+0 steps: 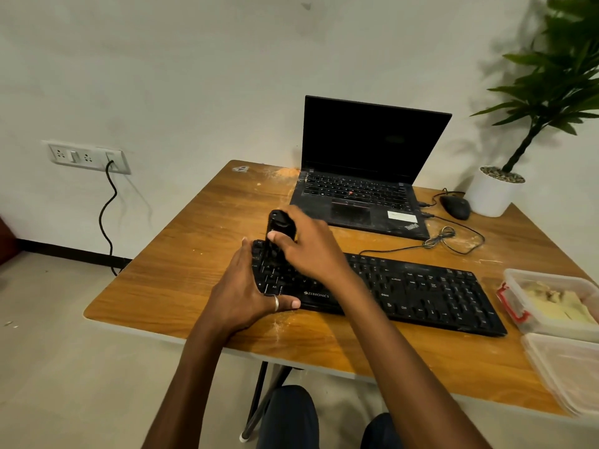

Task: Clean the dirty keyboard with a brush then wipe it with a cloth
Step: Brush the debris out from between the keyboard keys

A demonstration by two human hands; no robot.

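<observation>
Brush [278, 226] on left end of keyboard [421, 293], both hands engaged.
Left hand [246, 286]: fingers straight along the keyboard's left edge, thumb on its front edge. Keyboard flat on counter [194, 254]. Right hand [308, 244] curled round the upright black brush, over the left-end keys. Open laptop [366, 176] behind.

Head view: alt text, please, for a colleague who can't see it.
The right hand grips a black brush upright on the left end of a black keyboard, while the left hand rests on that end. An open laptop stands behind on the wooden table.
</observation>
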